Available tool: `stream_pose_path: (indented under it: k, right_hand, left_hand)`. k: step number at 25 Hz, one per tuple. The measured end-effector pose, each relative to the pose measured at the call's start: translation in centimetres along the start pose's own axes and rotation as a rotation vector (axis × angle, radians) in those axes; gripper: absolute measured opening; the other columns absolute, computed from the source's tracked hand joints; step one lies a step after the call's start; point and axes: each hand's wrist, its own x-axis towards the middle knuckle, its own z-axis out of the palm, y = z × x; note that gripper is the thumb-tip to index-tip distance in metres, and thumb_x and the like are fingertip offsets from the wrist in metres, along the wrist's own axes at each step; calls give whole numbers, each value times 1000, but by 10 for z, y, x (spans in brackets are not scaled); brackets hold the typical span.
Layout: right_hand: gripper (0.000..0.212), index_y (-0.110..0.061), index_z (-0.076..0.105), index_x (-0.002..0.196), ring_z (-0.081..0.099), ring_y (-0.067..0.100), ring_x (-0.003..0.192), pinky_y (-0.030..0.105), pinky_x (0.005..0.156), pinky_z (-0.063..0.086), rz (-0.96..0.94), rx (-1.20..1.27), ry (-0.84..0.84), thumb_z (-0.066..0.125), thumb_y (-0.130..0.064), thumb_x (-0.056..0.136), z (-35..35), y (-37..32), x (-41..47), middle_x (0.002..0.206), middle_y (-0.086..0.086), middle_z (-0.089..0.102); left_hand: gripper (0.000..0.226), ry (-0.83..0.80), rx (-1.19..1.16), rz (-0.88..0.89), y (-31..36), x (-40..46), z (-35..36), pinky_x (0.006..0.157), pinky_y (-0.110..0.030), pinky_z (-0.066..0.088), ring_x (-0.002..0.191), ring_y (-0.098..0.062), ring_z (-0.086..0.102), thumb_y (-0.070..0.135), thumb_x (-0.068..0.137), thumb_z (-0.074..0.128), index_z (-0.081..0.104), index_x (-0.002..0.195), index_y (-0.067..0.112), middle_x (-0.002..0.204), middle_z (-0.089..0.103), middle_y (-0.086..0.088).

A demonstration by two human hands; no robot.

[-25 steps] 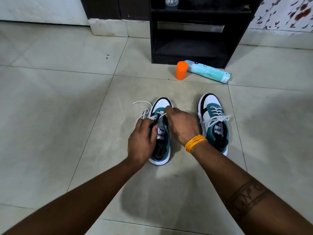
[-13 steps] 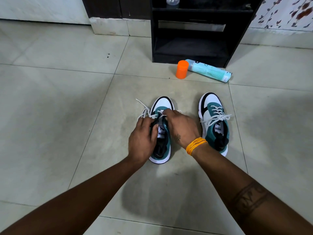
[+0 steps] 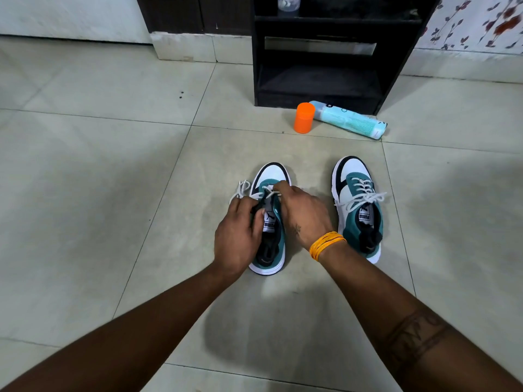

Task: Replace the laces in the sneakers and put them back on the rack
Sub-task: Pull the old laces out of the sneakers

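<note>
**While both hands work the lace, one sneaker waits tied**

While the left sneaker (image 3: 268, 222) stands flat on the tiled floor (image 3: 113, 193) with its toe pointing away from the person, both hands bend over its tongue. The left hand (image 3: 236, 239) curls its fingers round the near edge of the shoe's opening, its grip narrow on the collar and tongue. The right hand (image 3: 302, 216) reaches across from the other side, its fingertips pinching the white lace (image 3: 266, 192) at the upper eyelets. A loose loop of that lace spills off the shoe's left side and lies beside it. An orange thread band (image 3: 327, 244) circles the right wrist.

Just to the right, apart from the hands, the second sneaker (image 3: 358, 207) stands parallel to the first, its white lace crossed through the eyelets and tied in a bow over the tongue.

Farther off, a dark rack (image 3: 319, 55) stands against the wall, its lower shelf showing nothing on it. Before its foot, an orange cap (image 3: 304, 118) stands upright, touching or just beside the neck end of a pale blue can (image 3: 351, 123) that lies on its side.
</note>
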Motion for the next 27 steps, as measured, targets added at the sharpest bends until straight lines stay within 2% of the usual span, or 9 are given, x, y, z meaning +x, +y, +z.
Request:
stream_pose_path:
  k: [3, 5, 8, 10, 12, 17, 22, 24, 27]
  right_hand:
    - [15, -10, 54, 111, 67, 43, 90, 38, 63, 38, 279, 82, 134, 45, -14, 101, -2, 11, 5, 101, 17, 70]
    - [17, -10, 56, 112, 66, 44, 92, 37, 64, 36, 391, 157, 181, 44, -13, 100, -5, 16, 5, 98, 19, 71]
    - [29, -19, 54, 128, 67, 42, 89, 39, 65, 43, 131, 98, 109, 47, -18, 100, -9, 6, 5, 101, 15, 72]
    - [23, -18, 54, 122, 69, 41, 88, 38, 63, 42, 9, -64, 44, 45, -21, 102, -6, -3, 8, 107, 11, 70]
    - [17, -12, 53, 113, 68, 42, 87, 38, 61, 36, 50, -103, 76, 43, -21, 103, -6, -4, 9, 105, 13, 69]
    - [20, -8, 56, 112, 67, 44, 94, 40, 67, 43, 505, 196, 186, 47, -21, 101, -7, 13, 1, 99, 20, 70]
    - [31, -20, 51, 131, 69, 43, 86, 40, 63, 43, -19, -67, 29, 48, -18, 100, -4, 1, 7, 106, 12, 70]
    - [21, -15, 52, 120, 68, 43, 85, 38, 61, 37, 3, -117, 39, 46, -18, 101, -3, 2, 10, 105, 12, 70]
    - [14, -8, 51, 111, 68, 44, 88, 38, 62, 35, 278, -14, 125, 46, -13, 99, -5, 14, 5, 99, 18, 70]
  left_hand:
    - [29, -6, 11, 6, -1, 0, 1, 68, -40, 52, 89, -29, 62, 38, 102, 44, 58, 112, 15, 112, 60, -5]
    - [28, -5, 5, 6, -2, 0, 0, 69, -40, 53, 92, -30, 63, 36, 102, 45, 58, 113, 15, 114, 60, -6]
    - [31, 0, 9, 2, -1, 0, 0, 68, -41, 53, 91, -30, 62, 40, 102, 42, 58, 112, 16, 114, 60, -5]
    - [35, -3, 12, 0, 0, 1, 0, 67, -41, 53, 90, -30, 62, 43, 100, 39, 58, 111, 16, 113, 60, -4]
    - [37, -4, 19, 3, 1, 1, 0, 67, -42, 53, 89, -30, 63, 45, 100, 37, 58, 110, 17, 112, 59, -5]
    - [38, -17, 37, 0, 0, 1, -1, 68, -43, 54, 87, -32, 64, 46, 100, 37, 58, 110, 16, 112, 60, -6]
    - [35, -30, 34, 3, -1, 1, 0, 68, -44, 54, 86, -32, 64, 45, 102, 40, 57, 109, 15, 112, 59, -7]
    - [36, -29, 29, 0, 0, 1, 0, 69, -45, 54, 87, -32, 64, 45, 102, 39, 57, 110, 15, 112, 59, -7]
    - [41, -32, 49, 6, 0, 2, -2, 69, -46, 55, 87, -34, 64, 48, 100, 34, 57, 109, 15, 112, 59, -7]
